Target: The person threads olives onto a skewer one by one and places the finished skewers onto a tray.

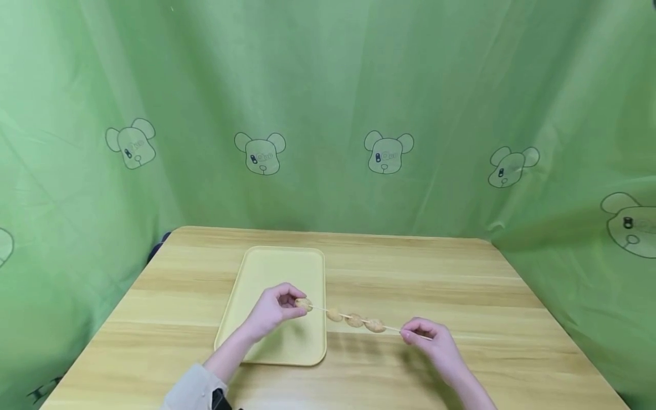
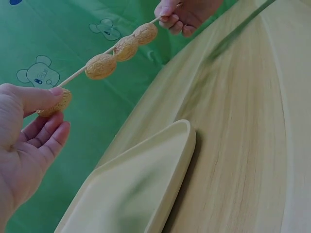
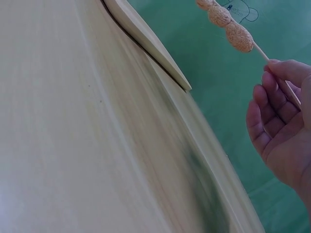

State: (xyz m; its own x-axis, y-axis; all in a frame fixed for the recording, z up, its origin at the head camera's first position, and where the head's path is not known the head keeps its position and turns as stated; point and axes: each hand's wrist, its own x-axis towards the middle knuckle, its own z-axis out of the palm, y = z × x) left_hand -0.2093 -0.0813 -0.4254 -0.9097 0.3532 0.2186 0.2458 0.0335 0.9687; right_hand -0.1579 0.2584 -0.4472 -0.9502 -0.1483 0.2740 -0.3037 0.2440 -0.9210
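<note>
A thin wooden skewer (image 1: 391, 328) is held level above the table between the two hands. Three wrinkled light-brown oval balls (image 2: 126, 48) sit threaded on it, close together towards the right hand. My left hand (image 1: 271, 310) pinches another wrinkled ball (image 1: 303, 304) between thumb and fingers at the skewer's left end, above the tray. Whether the skewer's tip is inside that ball is hidden by the thumb in the left wrist view. On the other side, my right hand (image 1: 427, 341) pinches the skewer near its right end, just past the threaded balls, its lower fingers curled loosely.
A pale yellow rectangular tray (image 1: 277, 262) lies on the left half of the wooden table (image 1: 410, 267), partly under my left hand. Green curtains (image 1: 323, 74) with printed bear heads hang behind the table and along both sides.
</note>
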